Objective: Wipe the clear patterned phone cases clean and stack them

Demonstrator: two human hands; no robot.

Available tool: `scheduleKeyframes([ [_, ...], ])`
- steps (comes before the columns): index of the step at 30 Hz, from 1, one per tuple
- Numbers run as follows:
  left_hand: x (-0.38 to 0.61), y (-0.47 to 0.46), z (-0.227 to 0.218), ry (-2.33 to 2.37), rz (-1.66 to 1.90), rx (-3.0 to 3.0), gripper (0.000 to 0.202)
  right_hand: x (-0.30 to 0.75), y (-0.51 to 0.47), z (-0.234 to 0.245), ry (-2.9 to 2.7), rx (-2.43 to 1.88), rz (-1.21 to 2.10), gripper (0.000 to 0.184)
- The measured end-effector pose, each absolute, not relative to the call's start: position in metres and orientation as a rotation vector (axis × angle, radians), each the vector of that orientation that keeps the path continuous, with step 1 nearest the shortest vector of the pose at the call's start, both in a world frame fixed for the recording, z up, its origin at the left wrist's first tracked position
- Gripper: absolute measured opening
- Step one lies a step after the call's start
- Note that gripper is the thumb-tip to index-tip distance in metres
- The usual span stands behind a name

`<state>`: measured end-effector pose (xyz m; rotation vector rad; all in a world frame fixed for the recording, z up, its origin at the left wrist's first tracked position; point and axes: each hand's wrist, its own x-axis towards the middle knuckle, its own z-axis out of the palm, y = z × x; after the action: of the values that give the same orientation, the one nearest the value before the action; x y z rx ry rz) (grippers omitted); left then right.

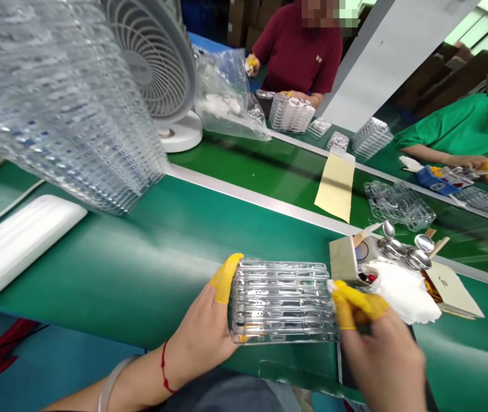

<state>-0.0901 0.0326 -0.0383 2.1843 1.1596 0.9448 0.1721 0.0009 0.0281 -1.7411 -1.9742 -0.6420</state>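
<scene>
A stack of clear ribbed plastic trays [280, 300] lies on its side above the green belt [149, 252]. My left hand [198, 326] grips its left end, with a yellow cot on the thumb. My right hand [379, 355] holds the right end, with yellow cots on its fingers. Just beyond that hand stands an open cream box [344, 260] with small coloured items inside. Silver metal spoons [402, 249] and a white tissue [402, 294] lie beside it.
A tall stack of clear trays [59, 97] looms at the upper left, before a white fan [153, 57]. A long white pad [20, 243] lies on the belt's left. Beyond a metal rail [261, 197], a co-worker in a dark red shirt [297, 48] and another in green [453, 129] handle items.
</scene>
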Motion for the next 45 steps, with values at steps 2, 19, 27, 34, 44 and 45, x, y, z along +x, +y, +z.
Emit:
scheduleKeyframes([
  [2,-0.090,0.032,-0.038,1.164,0.925,2.179,0.091,0.180,0.006,0.034,-1.893,-1.752,-0.624,0.028],
  [19,-0.095,0.032,-0.041,1.221,0.919,2.262,0.091,0.187,0.026,0.034,-1.853,-1.851,-0.553,0.045],
  [27,-0.097,0.036,-0.043,1.182,0.943,2.363,0.087,0.167,0.033,0.042,-1.934,-1.905,-0.677,0.064],
  [34,-0.096,0.035,-0.036,1.161,0.917,2.211,0.092,0.180,-0.017,0.038,-2.002,-1.616,-0.434,0.017],
  [44,-0.095,0.032,-0.019,1.331,0.836,2.495,0.086,0.213,-0.059,0.010,-1.727,-1.710,-0.315,0.012],
  [45,-0.096,0.033,-0.015,1.327,0.818,2.540,0.085,0.218,-0.060,0.009,-1.665,-1.749,-0.337,0.011],
])
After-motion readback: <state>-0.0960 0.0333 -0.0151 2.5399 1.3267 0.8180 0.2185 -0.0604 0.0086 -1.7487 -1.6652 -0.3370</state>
